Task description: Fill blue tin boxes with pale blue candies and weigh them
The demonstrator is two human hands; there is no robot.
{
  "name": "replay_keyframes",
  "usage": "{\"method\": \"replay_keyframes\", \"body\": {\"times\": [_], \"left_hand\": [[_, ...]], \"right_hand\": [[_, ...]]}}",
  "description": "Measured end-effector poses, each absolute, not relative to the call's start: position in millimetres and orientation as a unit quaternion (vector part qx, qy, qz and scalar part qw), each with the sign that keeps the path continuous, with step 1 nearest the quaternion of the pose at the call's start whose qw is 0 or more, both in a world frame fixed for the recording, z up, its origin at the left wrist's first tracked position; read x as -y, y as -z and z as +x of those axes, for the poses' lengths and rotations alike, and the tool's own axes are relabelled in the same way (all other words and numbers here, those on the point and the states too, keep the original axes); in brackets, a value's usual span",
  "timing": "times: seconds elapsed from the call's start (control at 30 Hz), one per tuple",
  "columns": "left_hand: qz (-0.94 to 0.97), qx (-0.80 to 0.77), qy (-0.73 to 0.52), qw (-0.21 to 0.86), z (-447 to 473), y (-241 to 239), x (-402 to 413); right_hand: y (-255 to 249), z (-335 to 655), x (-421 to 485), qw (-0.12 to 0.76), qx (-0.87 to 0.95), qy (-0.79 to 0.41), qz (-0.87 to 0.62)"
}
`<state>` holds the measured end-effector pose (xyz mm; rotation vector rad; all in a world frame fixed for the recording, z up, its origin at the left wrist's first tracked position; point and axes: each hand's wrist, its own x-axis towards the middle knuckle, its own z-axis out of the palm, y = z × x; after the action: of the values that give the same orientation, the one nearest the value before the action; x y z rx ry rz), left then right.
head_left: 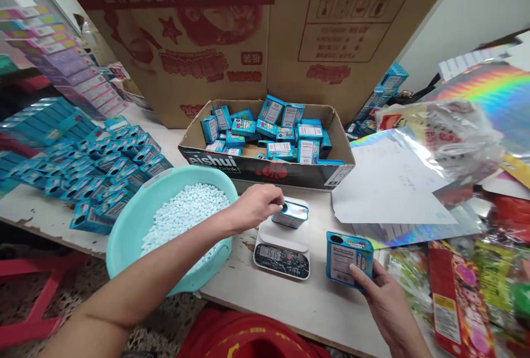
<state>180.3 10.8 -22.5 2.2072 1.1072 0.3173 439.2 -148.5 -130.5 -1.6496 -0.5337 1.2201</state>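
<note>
My left hand (257, 205) is closed in a pinch right over the hole of a small blue tin (292, 214) that lies on a white kitchen scale (282, 247); whatever the fingers pinch is too small to make out. The scale's display shows digits. My right hand (383, 300) grips a second blue tin (348, 259), held upright on the white table (306, 305) to the right of the scale. A turquoise basin (136, 220) full of small white pellets (182, 215) sits under my left forearm.
A low cardboard tray (265, 170) of blue tins stands behind the scale, in front of a big carton (248, 32). Rows of blue tins (103, 175) cover the table's left. White paper (389, 187), holographic sheets and bright packets (459, 297) lie right. A pink stool (37, 291) stands below left.
</note>
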Motion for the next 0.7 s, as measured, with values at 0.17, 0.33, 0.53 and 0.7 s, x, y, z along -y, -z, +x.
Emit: {"method": "replay_keyframes", "body": {"times": [0.17, 0.33, 0.53, 0.7], "left_hand": [[0.871, -0.406, -0.092, 0.260, 204, 35, -24], [0.828, -0.426, -0.162, 0.326, 201, 34, -28], [0.874, -0.382, -0.107, 0.280, 199, 44, -17], [0.914, -0.358, 0.015, 0.187, 199, 48, 0]], "right_hand": [[133, 447, 155, 0.496, 0.200, -0.486, -0.691], [133, 447, 155, 0.502, 0.192, -0.492, -0.685], [136, 444, 146, 0.482, 0.222, -0.499, -0.685], [163, 459, 152, 0.419, 0.340, -0.443, -0.716]]}}
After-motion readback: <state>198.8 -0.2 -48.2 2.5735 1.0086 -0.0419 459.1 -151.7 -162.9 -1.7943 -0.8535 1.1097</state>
